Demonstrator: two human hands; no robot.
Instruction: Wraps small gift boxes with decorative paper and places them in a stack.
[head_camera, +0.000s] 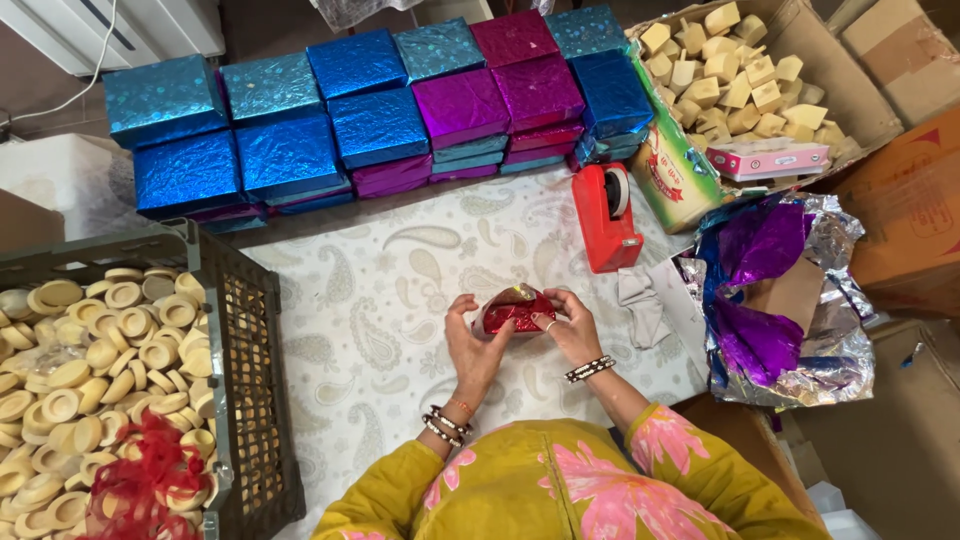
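Both hands hold a small packet wrapped in shiny red foil (513, 307) just above the paisley-patterned white cloth (380, 300). My left hand (472, 345) grips its left side with the fingers curled over the foil. My right hand (569, 325), wearing a ring, pinches the right side. Beaded bangles sit on both wrists. What is inside the foil is hidden.
A red tape dispenser (605, 215) stands beyond the hands. Blue and magenta foil-wrapped boxes (380, 110) are stacked along the back. A dark crate (245, 350) of round cream discs lies left. Loose purple and silver foil sheets (780, 290) lie right, below a carton (790, 25) of cream blocks.
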